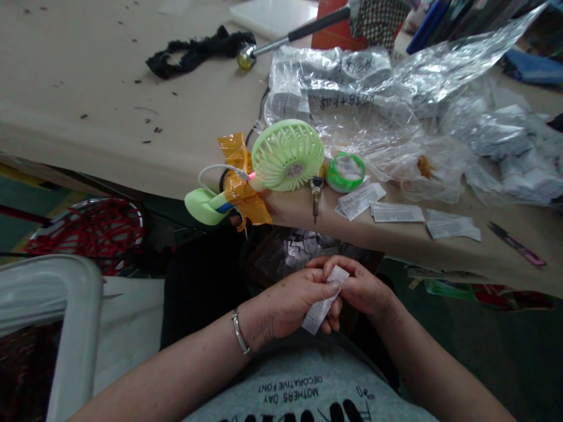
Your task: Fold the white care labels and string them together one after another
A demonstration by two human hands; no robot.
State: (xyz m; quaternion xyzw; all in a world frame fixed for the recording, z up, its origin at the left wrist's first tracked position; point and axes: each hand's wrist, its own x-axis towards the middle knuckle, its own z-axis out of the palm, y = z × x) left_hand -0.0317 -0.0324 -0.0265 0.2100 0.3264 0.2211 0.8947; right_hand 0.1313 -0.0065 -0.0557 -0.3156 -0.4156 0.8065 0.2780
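My left hand [292,308] and my right hand [367,290] meet over my lap, below the table edge. Together they pinch a small white printed label strip [323,305]; the left thumb and fingers grip its middle, the right fingers hold its upper end. Just beyond my hands lies a dark bag of small white labels [303,249]. A silver bracelet [240,333] sits on my left wrist.
On the table edge [440,252] stand a taped green mini fan [285,155], a soldering-type tool [315,196], a green round tub [346,172], loose label strips [396,212], snips [516,244] and plastic bags of labels [352,88]. A white bin [74,328] is at my left.
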